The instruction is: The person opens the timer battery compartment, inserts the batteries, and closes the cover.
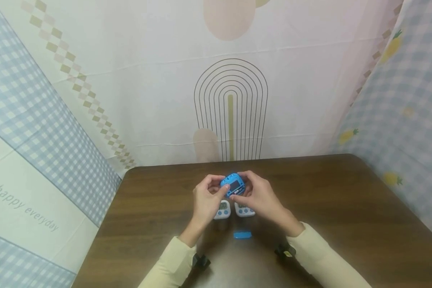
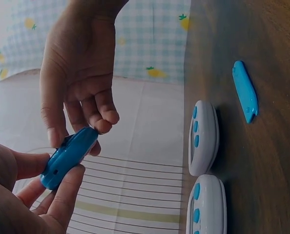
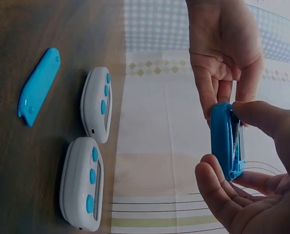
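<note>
A small rounded blue plastic casing (image 1: 234, 185) is held up above the table, its face with a dark rectangle and inner parts turned toward the head view. My left hand (image 1: 207, 204) pinches its left side between thumb and fingers. On the opposite side, the thumb and fingers of my right hand (image 1: 264, 198) grip its edge. In the right wrist view the casing (image 3: 223, 141) is seen edge-on, with inner parts along its open side. Below the hands stand two white digital timers (image 1: 222, 210) (image 1: 245, 210) with blue buttons, partly covered by the hands in the head view.
A narrow blue plastic piece (image 1: 242, 235) lies on the brown wooden table (image 1: 147, 208), nearer the body than the timers. A patterned cloth (image 1: 158, 100) hangs behind the table's far edge, with checked cloth at both sides. Dark wrist devices (image 1: 201, 261) sit by the sleeves.
</note>
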{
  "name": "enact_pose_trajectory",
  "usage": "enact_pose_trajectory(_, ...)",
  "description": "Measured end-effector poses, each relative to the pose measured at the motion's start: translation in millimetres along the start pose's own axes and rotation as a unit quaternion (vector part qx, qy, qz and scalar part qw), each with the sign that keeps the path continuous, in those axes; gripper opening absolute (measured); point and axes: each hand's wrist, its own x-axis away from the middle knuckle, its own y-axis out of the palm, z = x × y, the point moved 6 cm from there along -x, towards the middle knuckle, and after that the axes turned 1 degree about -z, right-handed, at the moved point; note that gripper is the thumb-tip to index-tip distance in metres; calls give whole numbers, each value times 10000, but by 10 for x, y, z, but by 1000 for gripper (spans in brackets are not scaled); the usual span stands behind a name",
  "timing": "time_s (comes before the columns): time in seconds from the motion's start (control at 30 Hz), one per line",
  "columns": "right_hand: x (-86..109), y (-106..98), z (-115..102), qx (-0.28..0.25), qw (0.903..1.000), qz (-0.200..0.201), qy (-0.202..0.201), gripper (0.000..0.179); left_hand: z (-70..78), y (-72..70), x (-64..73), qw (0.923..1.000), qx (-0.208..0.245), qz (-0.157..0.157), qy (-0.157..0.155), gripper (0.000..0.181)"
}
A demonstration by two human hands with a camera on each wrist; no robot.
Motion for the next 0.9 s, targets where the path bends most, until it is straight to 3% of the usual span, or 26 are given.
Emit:
enact_pose_trajectory(0.43, 10, 64, 59, -837, 9956, -273, 311, 66, 16, -4, 13, 10000, 23, -58, -60, 22)
enact_pose_trajectory(0.9, -13, 127, 136, -1780, 9812, -504, 541, 66, 10, 16, 19, 9999, 24, -58, -128, 21)
